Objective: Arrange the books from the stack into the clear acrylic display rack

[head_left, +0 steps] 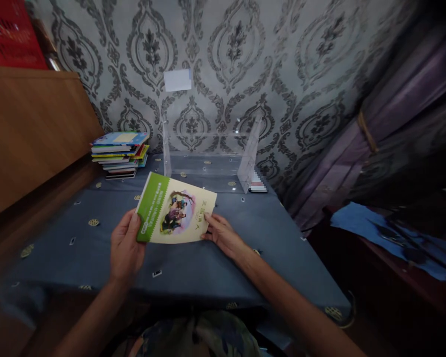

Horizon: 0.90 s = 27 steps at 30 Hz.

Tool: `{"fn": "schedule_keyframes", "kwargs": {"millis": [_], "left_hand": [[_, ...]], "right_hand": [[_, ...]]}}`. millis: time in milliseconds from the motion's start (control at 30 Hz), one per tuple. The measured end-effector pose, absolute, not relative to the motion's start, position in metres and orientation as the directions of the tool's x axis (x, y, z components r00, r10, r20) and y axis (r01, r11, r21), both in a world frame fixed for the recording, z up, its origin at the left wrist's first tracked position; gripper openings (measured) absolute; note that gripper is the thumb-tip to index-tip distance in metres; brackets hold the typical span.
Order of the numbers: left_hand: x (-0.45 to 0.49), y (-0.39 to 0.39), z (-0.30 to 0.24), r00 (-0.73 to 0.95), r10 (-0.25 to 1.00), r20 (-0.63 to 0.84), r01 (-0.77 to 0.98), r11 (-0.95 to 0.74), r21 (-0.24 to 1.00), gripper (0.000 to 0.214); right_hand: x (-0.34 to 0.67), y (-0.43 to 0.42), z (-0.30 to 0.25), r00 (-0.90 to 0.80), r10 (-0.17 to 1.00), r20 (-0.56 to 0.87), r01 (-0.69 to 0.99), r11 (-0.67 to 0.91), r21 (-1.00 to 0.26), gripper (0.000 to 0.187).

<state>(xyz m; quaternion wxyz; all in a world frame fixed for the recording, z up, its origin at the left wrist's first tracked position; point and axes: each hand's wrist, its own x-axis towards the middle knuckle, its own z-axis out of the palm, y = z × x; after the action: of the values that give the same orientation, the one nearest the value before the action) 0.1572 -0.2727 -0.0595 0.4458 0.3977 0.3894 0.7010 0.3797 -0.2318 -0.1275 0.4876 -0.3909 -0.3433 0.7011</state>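
A paperback book (180, 210) with a cream cover, a green band and a colourful picture of figures is held up over the table, turned sideways. My left hand (126, 243) grips its green end, thumb on the cover. At the opposite end my right hand (223, 233) pinches the edge between thumb and fingers. Behind the book, a clear acrylic rack (248, 158) stands on the blue patterned tablecloth (193, 272). I see no books in the rack.
At the back left of the table rises a stack of several books (122, 151). A wooden cabinet (33, 134) borders the left side. By the rack's right foot lies a flat, blurred-out item (258, 182). A purple curtain (342, 163) hangs at the right, near a blue cloth (360, 228).
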Motion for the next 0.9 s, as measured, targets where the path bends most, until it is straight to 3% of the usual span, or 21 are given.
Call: {"fn": "schedule_keyframes", "kwargs": {"millis": [133, 267, 400, 500, 567, 667, 733, 900], "left_hand": [[0.147, -0.248, -0.079, -0.271, 0.96, 0.066, -0.412, -0.178, 0.894, 0.045], [0.14, -0.234, -0.106, -0.197, 0.98, -0.042, -0.365, -0.034, 0.93, 0.051], [0.135, -0.23, -0.124, -0.026, 0.989, -0.143, -0.196, 0.136, 0.971, 0.051], [0.124, -0.225, -0.123, 0.035, 0.993, -0.116, 0.116, 0.111, 0.987, 0.045], [0.115, -0.221, -0.115, 0.049, 0.998, -0.032, 0.484, 0.004, 0.875, 0.036], [0.112, -0.215, -0.098, 0.056, 0.994, 0.094, 0.885, -0.093, 0.457, 0.03], [0.124, -0.212, -0.089, 0.098, 0.985, 0.14, 0.946, -0.136, 0.296, 0.028], [0.19, -0.209, -0.087, 0.457, 0.845, 0.279, 0.823, -0.52, 0.229, 0.02]], "right_hand": [[0.39, -0.213, -0.133, -0.215, 0.963, -0.16, -0.327, -0.226, -0.918, 0.045], [0.407, -0.186, -0.133, -0.15, 0.978, -0.145, -0.126, -0.164, -0.978, 0.049], [0.423, -0.161, -0.131, -0.132, 0.974, -0.182, 0.02, -0.181, -0.983, 0.042], [0.428, -0.149, -0.133, -0.134, 0.972, -0.194, 0.059, -0.187, -0.981, 0.035], [0.428, -0.142, -0.137, -0.132, 0.972, -0.196, 0.077, -0.188, -0.979, 0.032], [0.428, -0.134, -0.144, -0.109, 0.976, -0.19, 0.1, -0.179, -0.979, 0.029], [0.427, -0.131, -0.148, -0.092, 0.98, -0.176, 0.111, -0.166, -0.98, 0.029], [0.431, -0.129, -0.153, -0.068, 0.991, -0.116, 0.125, -0.106, -0.986, 0.021]]}}
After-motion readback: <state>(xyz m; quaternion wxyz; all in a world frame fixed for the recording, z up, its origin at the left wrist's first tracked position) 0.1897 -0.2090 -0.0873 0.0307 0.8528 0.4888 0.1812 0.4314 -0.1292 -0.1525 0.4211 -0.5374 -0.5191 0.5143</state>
